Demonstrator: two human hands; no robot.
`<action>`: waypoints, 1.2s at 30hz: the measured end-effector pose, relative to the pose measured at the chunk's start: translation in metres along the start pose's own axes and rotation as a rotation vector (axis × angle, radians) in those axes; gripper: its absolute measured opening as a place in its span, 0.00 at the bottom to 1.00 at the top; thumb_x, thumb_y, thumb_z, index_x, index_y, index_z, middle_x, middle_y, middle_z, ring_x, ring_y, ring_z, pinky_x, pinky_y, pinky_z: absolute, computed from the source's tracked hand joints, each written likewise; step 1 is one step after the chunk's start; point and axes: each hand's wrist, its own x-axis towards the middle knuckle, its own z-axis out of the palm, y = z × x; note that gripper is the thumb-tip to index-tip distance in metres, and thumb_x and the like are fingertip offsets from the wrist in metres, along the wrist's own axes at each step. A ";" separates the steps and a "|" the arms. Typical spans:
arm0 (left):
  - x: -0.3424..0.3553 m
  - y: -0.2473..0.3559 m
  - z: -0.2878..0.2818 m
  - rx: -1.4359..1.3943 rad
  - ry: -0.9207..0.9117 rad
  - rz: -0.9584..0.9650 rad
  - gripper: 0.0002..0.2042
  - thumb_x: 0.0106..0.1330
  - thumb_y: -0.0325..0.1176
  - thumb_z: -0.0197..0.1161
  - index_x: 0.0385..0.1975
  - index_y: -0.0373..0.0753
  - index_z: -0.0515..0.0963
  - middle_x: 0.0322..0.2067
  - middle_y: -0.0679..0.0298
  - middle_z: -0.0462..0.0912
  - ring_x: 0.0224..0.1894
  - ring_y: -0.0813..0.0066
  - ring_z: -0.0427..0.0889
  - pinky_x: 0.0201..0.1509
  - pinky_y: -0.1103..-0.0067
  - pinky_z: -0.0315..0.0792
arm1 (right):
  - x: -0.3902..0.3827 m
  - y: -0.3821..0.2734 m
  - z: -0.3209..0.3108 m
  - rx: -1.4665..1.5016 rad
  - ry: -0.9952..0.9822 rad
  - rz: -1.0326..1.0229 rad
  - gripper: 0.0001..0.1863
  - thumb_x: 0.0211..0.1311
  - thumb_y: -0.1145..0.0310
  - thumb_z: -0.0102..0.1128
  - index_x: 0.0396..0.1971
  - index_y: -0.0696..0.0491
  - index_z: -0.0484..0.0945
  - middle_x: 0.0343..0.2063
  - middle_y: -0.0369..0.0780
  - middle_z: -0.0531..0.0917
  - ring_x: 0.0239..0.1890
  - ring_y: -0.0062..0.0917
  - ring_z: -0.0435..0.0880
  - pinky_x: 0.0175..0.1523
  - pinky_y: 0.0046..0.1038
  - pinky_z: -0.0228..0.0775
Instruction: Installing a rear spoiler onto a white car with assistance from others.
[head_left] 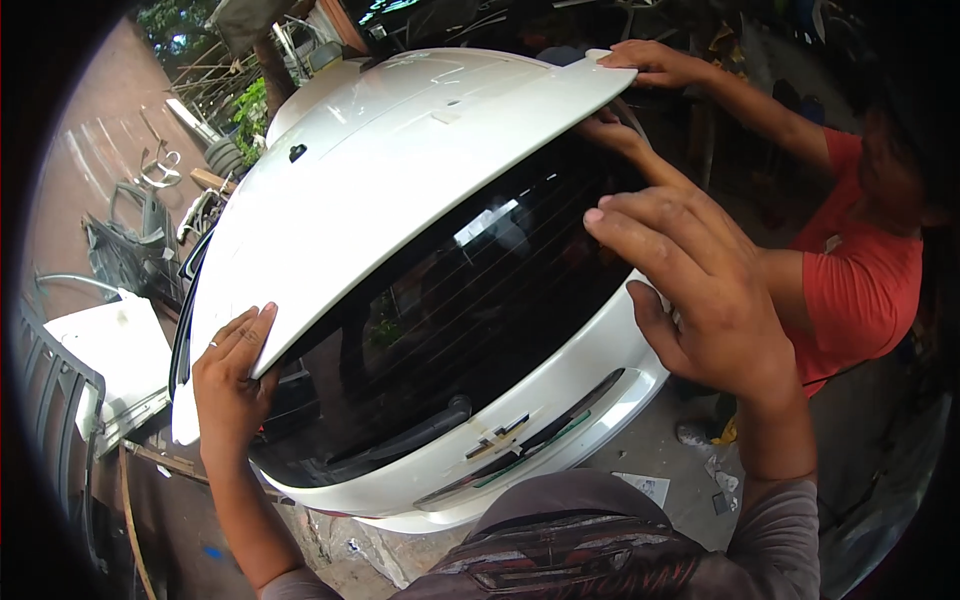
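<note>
A wide white rear spoiler [330,230] lies along the back of a white car's roof, above the dark rear window [470,290]. At its near left end, my left hand [235,370] grips the edge, fingers on top and thumb underneath. My right hand [700,280] is raised in front of the window's right side, fingers stretched out and holding nothing. Across from me, a co-worker's hand [655,65] rests on the spoiler's far right corner, and their other hand [615,130] is beneath that corner. Below the glass sit a wiper [405,440] and a car emblem [497,437].
The co-worker in a red shirt [865,285] stands close on the right. To the left are a grey metal rack [60,400], a white panel [120,345] and dark car parts [130,240]. Paper [645,487] and scraps lie on the ground by the bumper [610,410].
</note>
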 end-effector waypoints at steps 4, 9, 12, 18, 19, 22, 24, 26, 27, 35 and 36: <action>-0.002 -0.005 -0.001 -0.010 0.018 0.008 0.37 0.43 0.17 0.74 0.60 0.43 0.80 0.51 0.53 0.86 0.59 0.54 0.83 0.62 0.66 0.77 | 0.050 0.050 0.037 -0.221 0.024 -0.015 0.35 0.53 0.82 0.62 0.65 0.48 0.74 0.59 0.45 0.78 0.63 0.44 0.75 0.71 0.45 0.65; -0.006 -0.010 0.002 0.026 0.037 -0.003 0.39 0.41 0.20 0.76 0.61 0.48 0.79 0.52 0.56 0.86 0.58 0.58 0.83 0.60 0.67 0.79 | 0.098 0.089 0.066 -0.454 -0.254 0.127 0.35 0.55 0.82 0.59 0.66 0.45 0.74 0.65 0.43 0.77 0.68 0.42 0.74 0.72 0.45 0.66; -0.023 -0.014 -0.003 0.076 0.055 -0.088 0.37 0.42 0.23 0.76 0.60 0.48 0.80 0.52 0.58 0.86 0.58 0.59 0.83 0.60 0.68 0.78 | 0.104 0.099 0.072 -0.362 -0.307 0.156 0.31 0.57 0.82 0.58 0.62 0.45 0.78 0.62 0.42 0.81 0.66 0.38 0.78 0.69 0.42 0.69; -0.103 -0.076 0.001 0.177 0.095 -0.410 0.33 0.42 0.23 0.75 0.56 0.47 0.83 0.52 0.59 0.86 0.55 0.59 0.84 0.59 0.69 0.78 | 0.091 0.085 0.056 -0.429 -0.286 0.101 0.28 0.58 0.82 0.56 0.59 0.45 0.81 0.58 0.43 0.84 0.61 0.37 0.83 0.66 0.44 0.72; -0.121 -0.091 0.002 0.209 0.117 -0.474 0.32 0.43 0.23 0.75 0.56 0.46 0.83 0.52 0.59 0.86 0.55 0.58 0.84 0.59 0.68 0.78 | 0.090 0.081 0.054 -0.433 -0.293 0.115 0.28 0.58 0.82 0.56 0.58 0.46 0.81 0.58 0.44 0.84 0.61 0.38 0.83 0.65 0.44 0.73; -0.161 -0.120 0.002 0.218 0.165 -0.507 0.32 0.44 0.20 0.73 0.56 0.45 0.83 0.51 0.56 0.86 0.57 0.57 0.84 0.61 0.67 0.78 | 0.086 0.086 0.052 -0.383 -0.245 0.116 0.29 0.55 0.84 0.57 0.58 0.46 0.81 0.58 0.46 0.83 0.61 0.40 0.82 0.65 0.45 0.72; -0.167 -0.115 0.006 0.228 0.197 -0.490 0.32 0.45 0.18 0.71 0.57 0.45 0.82 0.51 0.55 0.86 0.60 0.55 0.83 0.62 0.65 0.77 | 0.084 0.086 0.049 -0.360 -0.226 0.133 0.30 0.54 0.84 0.58 0.59 0.46 0.81 0.58 0.46 0.83 0.61 0.40 0.82 0.66 0.46 0.72; -0.167 -0.109 0.009 0.206 0.219 -0.470 0.33 0.45 0.17 0.70 0.57 0.45 0.82 0.51 0.55 0.86 0.60 0.55 0.83 0.62 0.65 0.77 | 0.081 0.084 0.046 -0.471 -0.272 0.132 0.31 0.54 0.84 0.59 0.59 0.45 0.80 0.59 0.44 0.83 0.62 0.38 0.82 0.68 0.51 0.67; -0.164 -0.106 0.013 0.192 0.235 -0.455 0.33 0.44 0.16 0.70 0.57 0.44 0.82 0.51 0.55 0.86 0.60 0.55 0.83 0.62 0.65 0.77 | 0.075 0.086 0.043 -0.500 -0.278 0.146 0.31 0.54 0.84 0.59 0.59 0.45 0.80 0.59 0.44 0.83 0.62 0.38 0.82 0.68 0.51 0.67; -0.167 -0.108 0.014 0.226 0.245 -0.450 0.32 0.46 0.14 0.65 0.57 0.42 0.82 0.51 0.53 0.86 0.60 0.54 0.82 0.63 0.64 0.76 | 0.061 0.083 0.055 -0.476 -0.226 0.127 0.32 0.55 0.82 0.59 0.60 0.40 0.80 0.60 0.40 0.83 0.62 0.33 0.82 0.70 0.56 0.64; -0.166 -0.108 0.013 0.221 0.251 -0.445 0.32 0.46 0.14 0.65 0.57 0.42 0.82 0.51 0.53 0.86 0.60 0.54 0.82 0.63 0.64 0.76 | 0.062 0.081 0.054 -0.475 -0.237 0.129 0.31 0.55 0.82 0.60 0.60 0.40 0.80 0.60 0.39 0.83 0.62 0.32 0.82 0.69 0.55 0.65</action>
